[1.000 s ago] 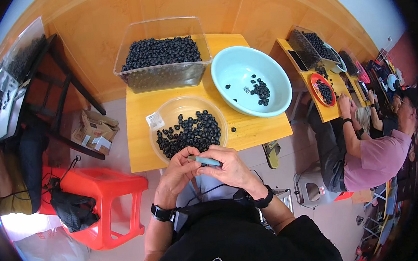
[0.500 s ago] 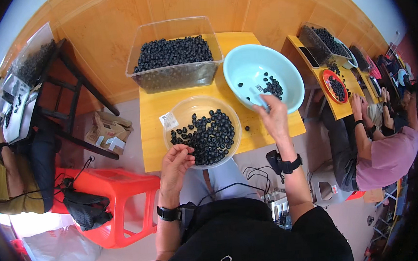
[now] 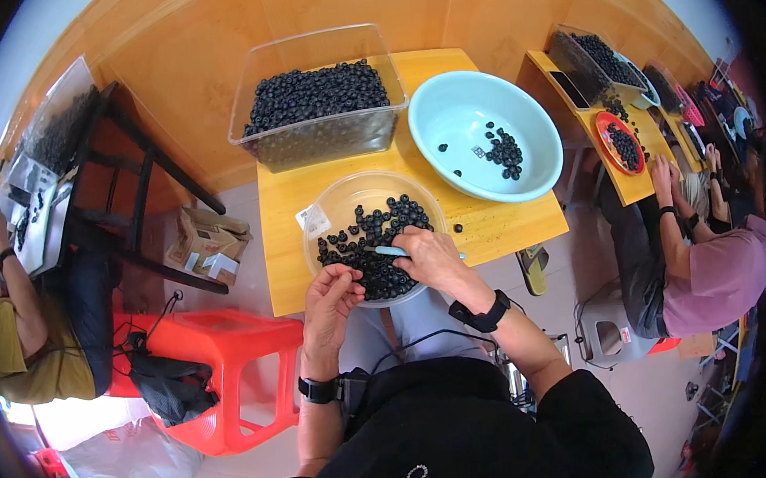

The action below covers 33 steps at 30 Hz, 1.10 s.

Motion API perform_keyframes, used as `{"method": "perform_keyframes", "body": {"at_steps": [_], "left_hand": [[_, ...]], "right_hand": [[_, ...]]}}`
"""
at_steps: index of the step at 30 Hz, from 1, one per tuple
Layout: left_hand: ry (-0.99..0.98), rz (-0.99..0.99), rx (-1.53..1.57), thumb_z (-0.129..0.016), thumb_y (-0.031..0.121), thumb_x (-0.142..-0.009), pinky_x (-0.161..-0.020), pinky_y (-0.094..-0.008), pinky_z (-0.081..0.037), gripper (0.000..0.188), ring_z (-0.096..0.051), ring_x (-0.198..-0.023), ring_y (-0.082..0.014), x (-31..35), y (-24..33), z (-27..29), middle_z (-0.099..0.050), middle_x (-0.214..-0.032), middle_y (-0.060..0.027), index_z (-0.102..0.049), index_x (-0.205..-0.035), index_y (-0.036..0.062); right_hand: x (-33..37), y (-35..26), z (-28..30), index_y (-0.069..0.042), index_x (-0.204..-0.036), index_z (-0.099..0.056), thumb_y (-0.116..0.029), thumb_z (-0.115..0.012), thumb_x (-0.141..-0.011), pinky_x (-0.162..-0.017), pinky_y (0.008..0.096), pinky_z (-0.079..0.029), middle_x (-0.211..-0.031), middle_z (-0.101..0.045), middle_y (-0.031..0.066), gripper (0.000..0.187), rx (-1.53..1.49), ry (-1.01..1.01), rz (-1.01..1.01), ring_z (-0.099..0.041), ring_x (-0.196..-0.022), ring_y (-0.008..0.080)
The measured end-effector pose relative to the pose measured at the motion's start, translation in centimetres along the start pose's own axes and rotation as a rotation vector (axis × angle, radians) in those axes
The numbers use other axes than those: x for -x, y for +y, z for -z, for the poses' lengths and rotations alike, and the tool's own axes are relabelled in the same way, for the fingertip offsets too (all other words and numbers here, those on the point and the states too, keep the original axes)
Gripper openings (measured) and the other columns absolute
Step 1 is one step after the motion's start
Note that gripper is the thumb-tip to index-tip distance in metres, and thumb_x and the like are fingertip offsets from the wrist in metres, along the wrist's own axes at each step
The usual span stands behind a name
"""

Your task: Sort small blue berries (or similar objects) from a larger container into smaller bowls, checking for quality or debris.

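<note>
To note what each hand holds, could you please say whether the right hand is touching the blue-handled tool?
Touching: the head view shows the right hand gripping the blue-handled tool, which shows on both sides of the hand.

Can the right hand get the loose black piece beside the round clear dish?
Probably yes: the loose black piece lies on the yellow table near the right hand, with nothing visible between. But that hand holds a light-blue-handled tool, which may hinder pinching.

Bright light, white glare at lower left, orange wall (image 3: 340, 7) bowed, blackened rim
</note>
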<state>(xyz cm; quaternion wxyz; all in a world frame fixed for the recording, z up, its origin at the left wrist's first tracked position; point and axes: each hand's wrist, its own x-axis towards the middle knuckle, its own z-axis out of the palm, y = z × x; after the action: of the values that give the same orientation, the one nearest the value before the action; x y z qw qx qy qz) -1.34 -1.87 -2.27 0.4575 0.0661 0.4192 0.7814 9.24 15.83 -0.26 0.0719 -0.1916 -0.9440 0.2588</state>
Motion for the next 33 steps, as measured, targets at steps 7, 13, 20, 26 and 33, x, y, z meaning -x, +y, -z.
{"method": "perform_keyframes", "body": {"at_steps": [7, 13, 20, 26, 33], "left_hand": [[0.021, -0.003, -0.002, -0.058, 0.010, -0.088, -0.064, -0.0229, -0.052, 0.010, -0.063, -0.071, -0.0120, 0.1, 0.0, -0.3, -0.064, -0.093, -0.0090, -0.056, -0.097, 0.0051], [-0.009, -0.008, -0.021, -0.058, 0.011, -0.089, -0.065, -0.0230, -0.052, 0.014, -0.063, -0.074, -0.0131, 0.0, -0.2, -1.3, -0.064, -0.094, -0.0096, -0.056, -0.100, 0.0040], [-0.173, 0.147, 0.096, -0.055, 0.012, -0.090, -0.076, -0.0285, -0.054, 0.024, -0.064, -0.086, -0.0185, -0.7, -0.6, -3.9, -0.063, -0.099, -0.0115, -0.054, -0.111, 0.0012], [-0.232, 0.208, 0.221, -0.056, 0.013, -0.090, -0.078, -0.0288, -0.055, 0.020, -0.064, -0.088, -0.0174, -1.4, -1.5, -5.4, -0.063, -0.098, -0.0081, -0.054, -0.108, 0.0041], [-0.236, 0.252, 0.240, -0.059, 0.011, -0.088, -0.075, -0.0248, -0.054, 0.024, -0.063, -0.086, -0.0130, -3.0, -3.0, -6.8, -0.062, -0.101, -0.0053, -0.053, -0.110, 0.0063]], "right_hand": [[-0.3, -0.1, -0.9, -0.001, -0.081, -0.061, -0.010, -0.064, -0.069, -0.072, 0.0447, -0.049, -0.085, -0.061, 0.0175, 0.014, 0.044, 0.036, 0.013, -0.061, -0.077, 0.0366], [0.3, 0.4, 1.1, 0.000, -0.086, -0.064, -0.007, -0.065, -0.070, -0.065, 0.0328, -0.048, -0.081, -0.062, 0.0109, 0.018, -0.419, 0.037, -0.114, -0.060, -0.071, 0.0211], [1.9, -1.1, 3.0, -0.004, -0.086, -0.065, -0.006, -0.066, -0.074, -0.056, 0.0178, -0.033, -0.075, -0.055, -0.0048, 0.012, -1.208, 0.008, -0.119, -0.044, -0.062, 0.0014], [2.5, -0.2, 2.6, -0.001, -0.089, -0.064, -0.003, -0.067, -0.073, -0.056, 0.0191, -0.033, -0.080, -0.053, -0.0033, 0.016, -1.095, 0.092, 0.001, -0.041, -0.062, 0.0036], [2.5, 1.3, 3.3, 0.000, -0.090, -0.063, 0.001, -0.066, -0.072, -0.061, 0.0210, -0.039, -0.082, -0.055, 0.0027, 0.018, -1.001, 0.220, 0.140, -0.050, -0.071, 0.0083]]}}
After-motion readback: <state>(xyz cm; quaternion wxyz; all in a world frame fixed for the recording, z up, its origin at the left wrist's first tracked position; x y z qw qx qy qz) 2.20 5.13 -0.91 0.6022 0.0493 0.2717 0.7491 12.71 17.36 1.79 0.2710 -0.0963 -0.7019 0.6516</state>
